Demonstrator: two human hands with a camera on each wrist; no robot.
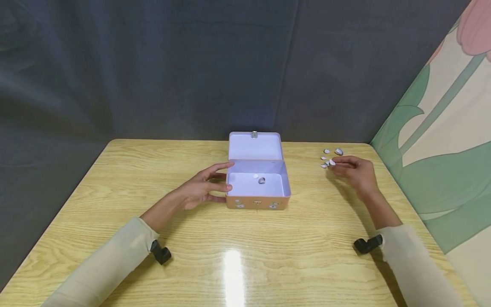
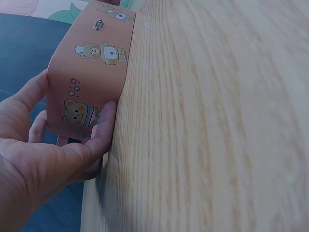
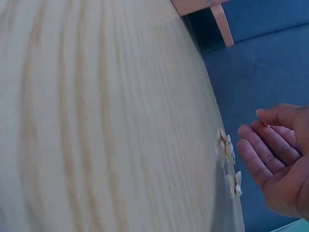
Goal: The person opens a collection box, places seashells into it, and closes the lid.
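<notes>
Sleeves of pale cream cover both forearms, each with a small black camera mount at the wrist. Furthest left, the left hand [image 1: 201, 187] lies on the wooden tabletop [image 1: 115, 204] against the left end of the tin box [image 1: 258, 200]. Its fingers are spread and only lightly bent: the thumb [image 2: 104, 128] presses the near corner of the box's orange side, and the other fingers reach along the left wall towards the rim, so the hand braces the box rather than closing round it. The left wrist view shows that orange wall close up, printed with little bears and flowers.

The box stands mid-table with its lid [image 1: 255, 146] swung up and back, a small metal clasp at the lid's top edge. The inside is pale lilac. Two shells [image 1: 261, 181] lie on its floor, one whitish and one darker, close together.

Further right, a loose scatter of small shells [image 1: 338, 151] lies on the tabletop near the far right corner, well apart from the box. The right hand [image 1: 354, 170] rests just beside them, its fingertips pinching one white shell [image 1: 332, 162] at the near edge of the scatter. In the right wrist view the fingers [image 3: 263, 157] look gently curled next to the shells [image 3: 227, 145].
</notes>
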